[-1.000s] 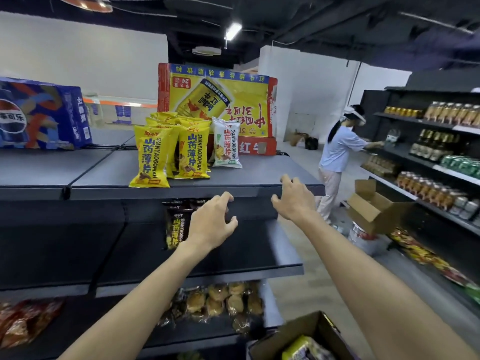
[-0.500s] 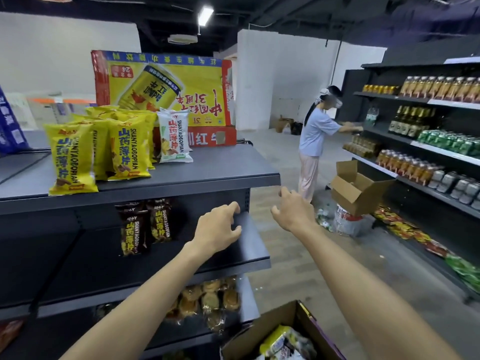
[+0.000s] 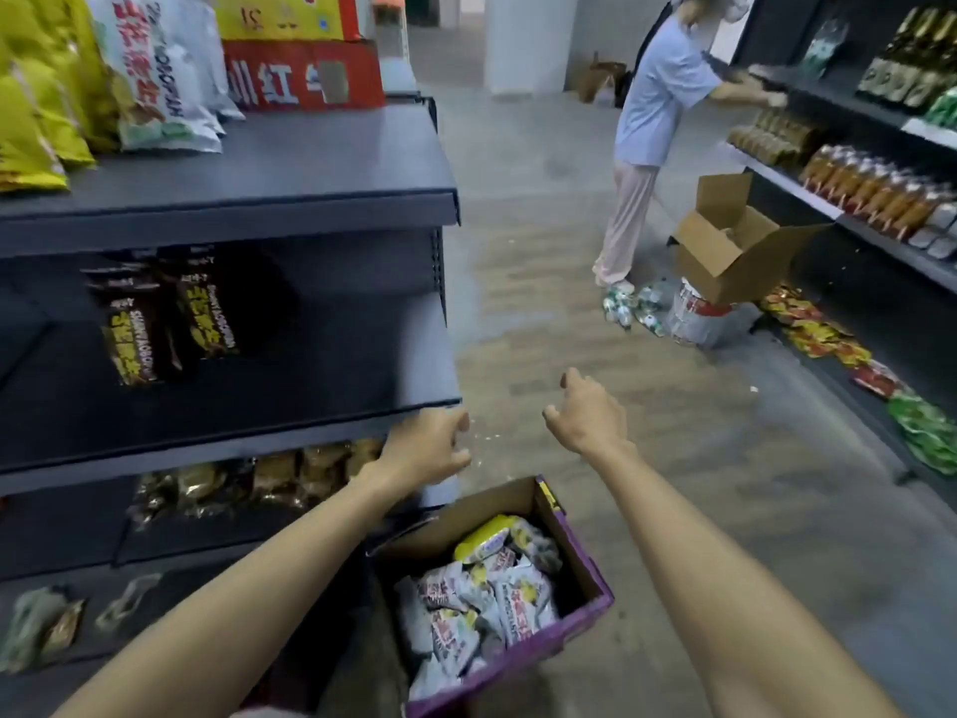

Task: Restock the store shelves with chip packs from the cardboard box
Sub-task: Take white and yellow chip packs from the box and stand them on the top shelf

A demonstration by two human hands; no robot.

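An open cardboard box (image 3: pixel 580 562) with a purple outside sits on the floor at the shelf's end, holding several white and yellow chip packs (image 3: pixel 492 593). My left hand (image 3: pixel 427 448) hangs above the box's far left corner, by the middle shelf's (image 3: pixel 259 396) front edge, fingers loosely curled and empty. My right hand (image 3: pixel 588 414) is out over the floor beyond the box, fingers relaxed, holding nothing. On the top shelf (image 3: pixel 290 168) stand yellow chip packs (image 3: pixel 36 95) and a white chip pack (image 3: pixel 155 75). Dark chip packs (image 3: pixel 165 313) stand on the middle shelf.
A person (image 3: pixel 652 132) works at the right-hand shelving (image 3: pixel 880 241), beside an open cardboard box (image 3: pixel 735 241) on a bucket. Snack bags (image 3: pixel 828 344) lie along that shelving's base. A red and yellow carton (image 3: pixel 305 49) stands at the back of the top shelf. Wood-look floor lies between.
The view has swung down and right, bringing the box of chip packs into full sight. Both hands have dropped from top-shelf height to just above the box.
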